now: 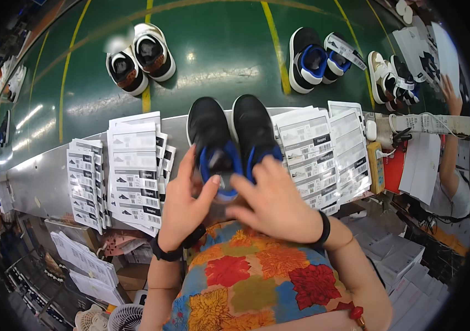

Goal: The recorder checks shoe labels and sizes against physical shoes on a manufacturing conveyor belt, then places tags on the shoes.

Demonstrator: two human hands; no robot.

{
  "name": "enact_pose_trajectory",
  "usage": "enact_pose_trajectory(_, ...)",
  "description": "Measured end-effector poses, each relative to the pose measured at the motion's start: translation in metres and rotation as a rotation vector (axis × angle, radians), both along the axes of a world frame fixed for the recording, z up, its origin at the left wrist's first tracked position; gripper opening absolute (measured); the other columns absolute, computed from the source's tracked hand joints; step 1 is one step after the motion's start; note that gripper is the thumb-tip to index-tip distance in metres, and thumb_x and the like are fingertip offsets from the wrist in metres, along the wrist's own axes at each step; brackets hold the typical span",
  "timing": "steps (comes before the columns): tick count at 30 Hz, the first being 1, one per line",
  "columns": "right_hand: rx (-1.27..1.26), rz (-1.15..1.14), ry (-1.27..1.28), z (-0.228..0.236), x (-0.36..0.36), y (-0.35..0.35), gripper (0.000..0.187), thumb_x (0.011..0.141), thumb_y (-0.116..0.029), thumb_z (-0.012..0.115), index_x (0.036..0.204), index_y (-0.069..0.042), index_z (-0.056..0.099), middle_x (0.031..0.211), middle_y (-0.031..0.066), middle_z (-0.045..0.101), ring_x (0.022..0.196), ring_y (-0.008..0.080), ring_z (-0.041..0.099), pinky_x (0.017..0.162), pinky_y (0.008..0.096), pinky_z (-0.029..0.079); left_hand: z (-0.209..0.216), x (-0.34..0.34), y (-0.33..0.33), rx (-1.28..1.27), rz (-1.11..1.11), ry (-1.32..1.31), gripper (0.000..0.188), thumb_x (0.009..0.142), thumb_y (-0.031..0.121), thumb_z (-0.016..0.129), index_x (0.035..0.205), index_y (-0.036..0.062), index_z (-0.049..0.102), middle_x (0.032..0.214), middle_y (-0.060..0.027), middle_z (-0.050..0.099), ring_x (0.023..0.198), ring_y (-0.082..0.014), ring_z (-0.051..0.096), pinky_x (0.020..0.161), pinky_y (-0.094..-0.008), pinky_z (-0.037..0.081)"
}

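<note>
On the grey ledge, left hand [182,201] and right hand [273,201] each grip a black-and-blue shoe [213,146] — both clenched.

One head-worn fisheye view — looking steeply down, close over the grey workbench [42,182].

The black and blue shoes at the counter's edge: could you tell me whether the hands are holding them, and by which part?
Both hands rest on the heel ends of the black and blue shoes: left hand on the left shoe, right hand on the right. Whether they truly grip cannot be told.
</note>
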State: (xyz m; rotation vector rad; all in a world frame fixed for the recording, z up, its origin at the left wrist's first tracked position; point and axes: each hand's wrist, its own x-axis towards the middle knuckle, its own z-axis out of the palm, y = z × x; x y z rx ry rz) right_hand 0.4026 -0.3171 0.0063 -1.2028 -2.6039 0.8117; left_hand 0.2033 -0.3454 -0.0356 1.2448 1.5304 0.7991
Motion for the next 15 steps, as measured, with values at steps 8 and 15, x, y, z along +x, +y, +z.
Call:
enact_pose_trajectory(8,-0.292,-0.020,0.316,0.006,0.060,-0.015,0.048,0.072,-0.014,0.080,0.113,-0.002,0.060,0.118,0.0163,0.059,0.107,0.0361,0.059,0.089,0.0431,0.049,-0.001,0.008,-0.020,0.025,-0.199,0.423,0.070,0.077,0.008,0.071,0.139,-0.0031,0.040,0.087,-0.0214,0.064,0.071,-0.0354,0.065,0.062,-0.0407,0.052)
enact_pose_trajectory(15,0.392,-0.060,0.265,-0.051,0.041,0.013,0.039,0.064,-0.005,0.078,0.099,0.001,0.064,0.110,0.0145,0.065,0.103,0.0325,0.063,0.094,0.0456,0.050,-0.016,0.005,0.014,0.802,-0.335,0.516,0.041,0.058,0.007,0.081,0.094,-0.0014,0.063,0.104,-0.0150,0.061,0.090,-0.0327,0.060,0.074,-0.0409,0.051)
